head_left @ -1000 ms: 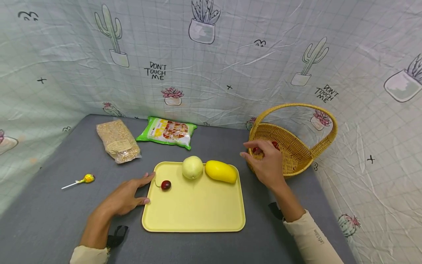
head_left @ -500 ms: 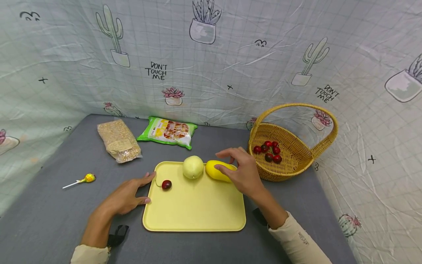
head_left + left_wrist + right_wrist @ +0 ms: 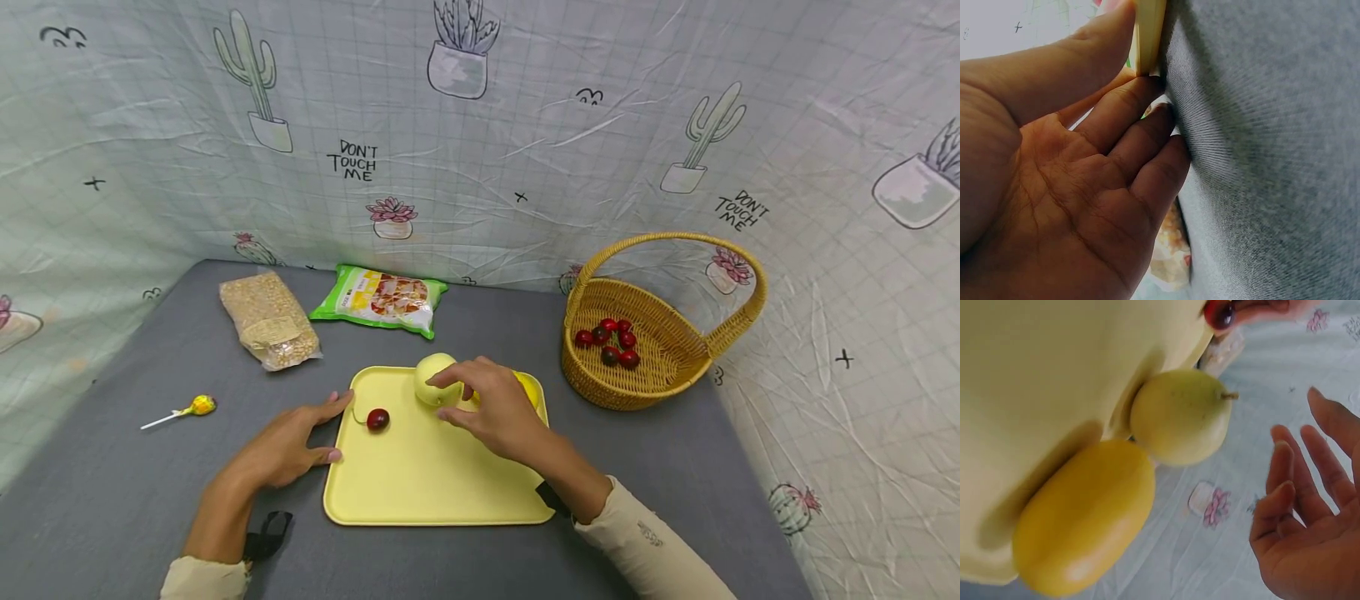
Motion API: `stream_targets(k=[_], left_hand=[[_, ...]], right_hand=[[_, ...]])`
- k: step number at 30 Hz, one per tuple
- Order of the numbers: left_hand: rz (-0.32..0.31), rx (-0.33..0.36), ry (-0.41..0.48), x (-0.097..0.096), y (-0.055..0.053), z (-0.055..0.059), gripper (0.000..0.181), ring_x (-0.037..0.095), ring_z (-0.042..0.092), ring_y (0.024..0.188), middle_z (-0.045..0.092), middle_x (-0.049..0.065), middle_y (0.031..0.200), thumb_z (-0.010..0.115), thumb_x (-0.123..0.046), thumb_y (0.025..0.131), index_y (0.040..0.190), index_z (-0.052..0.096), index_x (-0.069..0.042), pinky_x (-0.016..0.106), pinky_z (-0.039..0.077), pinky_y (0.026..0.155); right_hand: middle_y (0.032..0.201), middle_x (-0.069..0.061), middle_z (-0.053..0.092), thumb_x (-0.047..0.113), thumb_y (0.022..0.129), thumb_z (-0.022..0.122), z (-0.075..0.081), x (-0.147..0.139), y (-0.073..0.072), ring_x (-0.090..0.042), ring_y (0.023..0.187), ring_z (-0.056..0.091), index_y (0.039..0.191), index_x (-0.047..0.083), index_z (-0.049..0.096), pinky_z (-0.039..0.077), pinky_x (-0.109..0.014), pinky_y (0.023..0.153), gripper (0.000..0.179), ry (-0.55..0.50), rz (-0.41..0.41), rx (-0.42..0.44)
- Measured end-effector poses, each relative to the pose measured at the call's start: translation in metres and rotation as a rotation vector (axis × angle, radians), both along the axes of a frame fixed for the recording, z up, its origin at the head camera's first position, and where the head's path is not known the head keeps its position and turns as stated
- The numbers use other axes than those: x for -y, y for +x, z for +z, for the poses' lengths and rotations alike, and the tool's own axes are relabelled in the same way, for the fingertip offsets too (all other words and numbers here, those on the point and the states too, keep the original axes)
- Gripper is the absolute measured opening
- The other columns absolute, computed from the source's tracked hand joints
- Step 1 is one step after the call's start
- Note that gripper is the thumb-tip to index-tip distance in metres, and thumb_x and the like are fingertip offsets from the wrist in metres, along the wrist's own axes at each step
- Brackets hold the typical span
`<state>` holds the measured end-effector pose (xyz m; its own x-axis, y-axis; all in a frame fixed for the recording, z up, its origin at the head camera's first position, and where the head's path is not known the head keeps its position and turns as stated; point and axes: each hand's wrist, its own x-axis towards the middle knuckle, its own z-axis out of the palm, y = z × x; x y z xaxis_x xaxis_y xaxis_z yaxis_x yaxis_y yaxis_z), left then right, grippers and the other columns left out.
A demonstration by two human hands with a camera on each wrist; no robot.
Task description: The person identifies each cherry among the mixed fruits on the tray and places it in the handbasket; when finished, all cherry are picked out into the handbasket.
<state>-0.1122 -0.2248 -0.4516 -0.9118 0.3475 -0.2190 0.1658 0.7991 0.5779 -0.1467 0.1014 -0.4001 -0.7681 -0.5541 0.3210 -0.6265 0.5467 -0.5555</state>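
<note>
A yellow tray (image 3: 435, 492) lies on the grey cloth. My left hand (image 3: 288, 446) rests at its left edge, thumb and fingertips touching the rim with the fingers fairly straight. Over the tray, my right hand (image 3: 498, 408) hovers with nothing in it, fingers loosely bent and thumb apart. Just beyond those fingertips sits a pale green pear (image 3: 1179, 419) at the tray's back edge. Beside the pear, a yellow mango (image 3: 1085, 519) is mostly hidden by the right hand in the head view. One dark red cherry (image 3: 377, 420) with its stem lies at the tray's left.
To the right stands a wicker basket (image 3: 607, 390) with a tall handle, holding several cherries (image 3: 628, 359). Behind the tray are a green-edged snack packet (image 3: 386, 300) and a bag of grains (image 3: 270, 321). A lollipop (image 3: 201, 405) lies at the left. A patterned cloth hangs behind.
My right hand has moved left from the basket, past the mango, to near the pear, uncovering the cherries in the basket. The left hand has stayed at the tray's edge.
</note>
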Motion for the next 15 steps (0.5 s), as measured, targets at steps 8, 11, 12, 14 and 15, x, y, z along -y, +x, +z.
stream_targets(k=[8,11,12,14,15], left_hand=[[-0.003,-0.01,-0.008,0.0,0.0,0.0,0.09,0.059,0.041,0.147,0.035,0.034,0.165,0.084,-0.027,0.091,0.166,0.038,-0.011,0.074,0.04,0.112],[-0.002,-0.01,-0.007,0.0,0.0,0.0,0.09,0.059,0.042,0.147,0.035,0.034,0.165,0.085,-0.026,0.091,0.166,0.038,-0.01,0.074,0.041,0.112],[-0.002,-0.011,-0.006,0.001,0.0,0.0,0.09,0.059,0.042,0.147,0.035,0.034,0.165,0.085,-0.026,0.091,0.166,0.038,-0.01,0.074,0.041,0.112],[0.0,-0.01,-0.004,0.0,0.0,-0.001,0.089,0.059,0.042,0.147,0.035,0.034,0.165,0.084,-0.025,0.091,0.166,0.038,-0.01,0.074,0.041,0.112],[0.002,-0.009,-0.003,0.0,0.0,-0.001,0.089,0.058,0.042,0.147,0.034,0.033,0.165,0.084,-0.025,0.091,0.166,0.038,-0.01,0.074,0.041,0.112]], right_hand=[[0.124,0.007,0.078,0.025,0.088,0.09,-0.008,0.029,0.001,-0.013,0.085,0.066,0.129,0.024,0.076,0.048,-0.018,0.071,0.043,0.154,0.069,0.097],[0.125,0.008,0.078,0.026,0.089,0.089,-0.011,0.041,0.001,-0.006,0.079,0.063,0.131,0.023,0.075,0.047,-0.016,0.067,0.044,0.202,0.091,0.118],[0.126,0.007,0.079,0.026,0.089,0.089,-0.012,0.045,0.001,-0.004,0.08,0.064,0.132,0.023,0.075,0.047,-0.015,0.065,0.045,0.215,0.099,0.125],[0.126,0.006,0.079,0.026,0.089,0.089,-0.015,0.052,0.0,-0.003,0.075,0.063,0.133,0.024,0.074,0.047,-0.014,0.062,0.047,0.24,0.108,0.132],[0.127,0.006,0.078,0.026,0.089,0.089,-0.016,0.056,0.0,-0.003,0.075,0.064,0.133,0.024,0.074,0.047,-0.015,0.062,0.047,0.254,0.11,0.131]])
